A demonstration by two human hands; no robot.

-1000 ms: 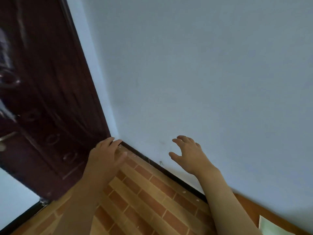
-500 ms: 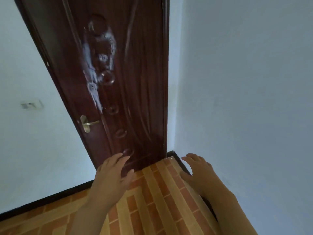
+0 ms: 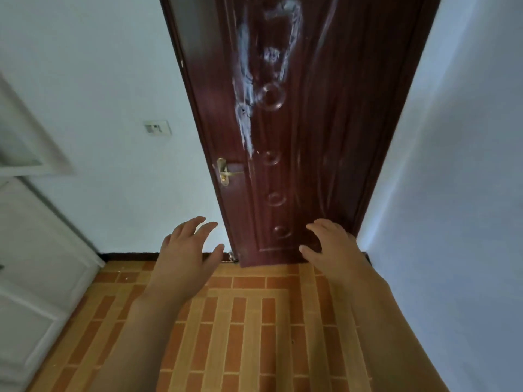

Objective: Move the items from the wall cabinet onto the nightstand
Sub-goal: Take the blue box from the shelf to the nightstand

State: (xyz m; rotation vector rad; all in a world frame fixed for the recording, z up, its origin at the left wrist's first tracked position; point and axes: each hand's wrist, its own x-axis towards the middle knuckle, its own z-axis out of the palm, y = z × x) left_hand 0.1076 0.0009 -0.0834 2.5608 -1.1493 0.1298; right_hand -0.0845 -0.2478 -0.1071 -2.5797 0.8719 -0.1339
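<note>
- Your left hand [image 3: 186, 250] and right hand [image 3: 335, 248] are both held out in front of you, fingers spread and loosely curled, palms down, holding nothing.
- Neither hand touches anything; they hang in the air above the brick-patterned floor [image 3: 246, 335], the right one in front of the foot of the dark wooden door [image 3: 297, 123], the left one in front of the white wall [image 3: 113, 80] just beside the door's edge.
- The door shows a brass lever handle [image 3: 226, 171] on its left side, higher than both hands; your left hand is the nearer of the two to it.
- Neither the nightstand nor any item to move is in view, so you cannot tell which way those lie from your hands.
- At the left edge a white panelled surface [image 3: 36, 250] and a pale frame [image 3: 25, 142] above it show; whether either belongs to the wall cabinet cannot be told from here.
- Judging by that, the coming move turns on finding the cabinet: if it is that white unit, it lies to your left, and your left hand is closer.
</note>
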